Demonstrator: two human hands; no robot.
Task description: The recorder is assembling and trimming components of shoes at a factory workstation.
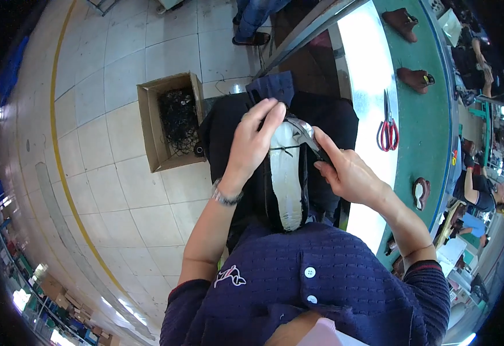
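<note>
A dark shoe upper on a last (286, 184) lies bottom up across my lap, its long pale underside facing me and a short dark tie crossing it. My left hand (256, 135) is wrapped over the far left end of the shoe, fingers bent together against its edge. In my right hand (347, 173) are metal pincers (302, 131) with dark handles; their head rests at the far right edge of the shoe. The exact bite of the jaws is too small to make out.
To my left, an open cardboard box (148, 132) holds tangled black scraps. On the white bench at right lie red-handled scissors (388, 130). Beyond it, a green conveyor belt (407, 109) carries several brown shoes (416, 79). Other people work past the belt; someone's legs (255, 20) show ahead.
</note>
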